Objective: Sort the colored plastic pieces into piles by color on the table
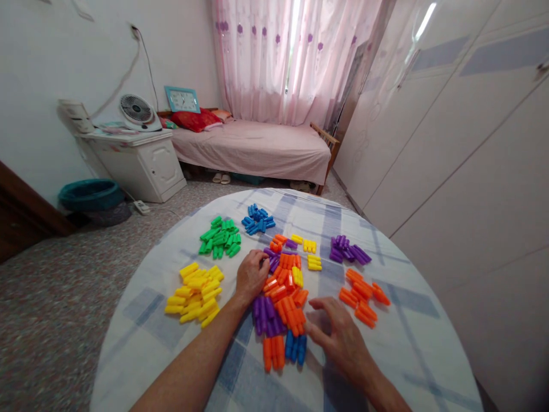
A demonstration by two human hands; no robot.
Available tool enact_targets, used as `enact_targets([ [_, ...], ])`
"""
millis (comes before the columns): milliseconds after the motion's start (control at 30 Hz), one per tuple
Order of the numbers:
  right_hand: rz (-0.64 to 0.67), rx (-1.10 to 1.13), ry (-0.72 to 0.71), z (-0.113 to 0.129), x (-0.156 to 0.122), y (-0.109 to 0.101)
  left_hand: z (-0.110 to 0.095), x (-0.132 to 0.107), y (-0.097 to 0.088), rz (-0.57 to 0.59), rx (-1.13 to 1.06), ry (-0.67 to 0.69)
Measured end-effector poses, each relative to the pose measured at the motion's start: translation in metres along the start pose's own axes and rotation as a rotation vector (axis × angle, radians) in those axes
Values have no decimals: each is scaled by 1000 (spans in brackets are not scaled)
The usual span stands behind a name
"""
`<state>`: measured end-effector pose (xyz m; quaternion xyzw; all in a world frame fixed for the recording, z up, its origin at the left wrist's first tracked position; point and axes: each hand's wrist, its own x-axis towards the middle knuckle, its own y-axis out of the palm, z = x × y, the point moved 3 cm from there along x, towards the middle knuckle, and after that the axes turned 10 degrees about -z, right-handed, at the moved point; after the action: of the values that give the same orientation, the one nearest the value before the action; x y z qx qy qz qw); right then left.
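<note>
A mixed heap of small bullet-shaped plastic pieces lies between my hands, with orange pieces [291, 312] and purple pieces [268, 316] in clusters. My left hand [252, 276] reaches to the heap's far left side, its fingers curled at a purple plastic piece [273, 252] and partly hiding it. On the right of the heap, my right hand [337, 331] has its thumb and forefinger apart, with nothing visible between them. Its thumb tip is close beside the orange pieces. Blue pieces [295, 347] lie at the heap's near end, and small yellow groups [314, 262] at its far right.
Sorted piles surround the heap on the round cloth-covered table [412, 355]: yellow [195, 292], green [220, 236], blue [258, 219], purple [349, 250] and orange [363, 294]. Beyond stand a bed [257, 143], a white cabinet [158, 166] and a wardrobe [450, 143].
</note>
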<state>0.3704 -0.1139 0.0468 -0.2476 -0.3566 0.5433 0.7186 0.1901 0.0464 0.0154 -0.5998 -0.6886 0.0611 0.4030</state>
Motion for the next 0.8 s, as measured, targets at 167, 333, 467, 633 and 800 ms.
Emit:
enact_targets([
  [167, -7, -41, -32, 11, -10, 12, 2, 0, 0, 7, -4, 12],
  [333, -59, -57, -26, 17, -13, 19, 1, 0, -2, 8, 2, 24],
  [467, -92, -9, -23, 13, -10, 16, 1, 0, -2, 15, -4, 29],
  [633, -138, 23, 47, -13, -6, -6, 4, 0, 1, 15, -6, 18],
  [800, -69, 23, 20, -10, -7, -2, 4, 0, 1, 6, 1, 23],
])
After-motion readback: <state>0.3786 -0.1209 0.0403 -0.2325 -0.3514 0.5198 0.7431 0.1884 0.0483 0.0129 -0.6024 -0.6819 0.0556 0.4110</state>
